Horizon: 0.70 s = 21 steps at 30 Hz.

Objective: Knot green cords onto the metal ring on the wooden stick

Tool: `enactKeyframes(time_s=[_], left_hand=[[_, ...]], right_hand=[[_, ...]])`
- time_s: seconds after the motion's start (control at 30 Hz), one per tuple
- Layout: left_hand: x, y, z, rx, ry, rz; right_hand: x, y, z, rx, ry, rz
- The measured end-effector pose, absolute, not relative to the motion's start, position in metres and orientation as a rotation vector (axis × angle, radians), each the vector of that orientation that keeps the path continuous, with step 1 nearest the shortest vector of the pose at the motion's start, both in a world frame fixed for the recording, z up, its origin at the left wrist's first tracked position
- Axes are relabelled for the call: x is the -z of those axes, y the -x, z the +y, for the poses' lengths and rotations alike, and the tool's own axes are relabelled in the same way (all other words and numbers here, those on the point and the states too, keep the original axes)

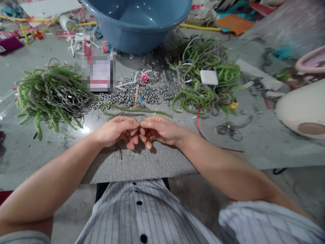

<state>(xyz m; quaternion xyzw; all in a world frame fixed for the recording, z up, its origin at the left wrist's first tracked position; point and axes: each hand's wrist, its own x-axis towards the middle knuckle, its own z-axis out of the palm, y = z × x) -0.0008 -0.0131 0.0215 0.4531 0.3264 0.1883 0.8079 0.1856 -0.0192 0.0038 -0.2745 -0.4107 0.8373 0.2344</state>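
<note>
My left hand and my right hand meet fingertip to fingertip over a grey mat at the table's near edge. Both are closed in a pinch on a thin grey cord that curves out past the left fingers; a dark end hangs below the left hand. Just beyond lies a green cord. Behind it many small metal rings are spread out, with a wooden stick lying among them.
Heaps of green and grey cords lie at left and right. A blue basin stands at the back. A white rounded object is at the right edge. A red string trails beside my right wrist.
</note>
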Motion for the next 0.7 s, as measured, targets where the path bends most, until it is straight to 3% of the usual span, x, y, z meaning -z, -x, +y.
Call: enactKeyframes(time_s=[0.7], left_hand=[[-0.0216, 0.0006, -0.0123, -0.394, -0.967, 0.694]], right_hand=[[-0.009, -0.1837, -0.0218, -2.287, 0.809, -1.081]])
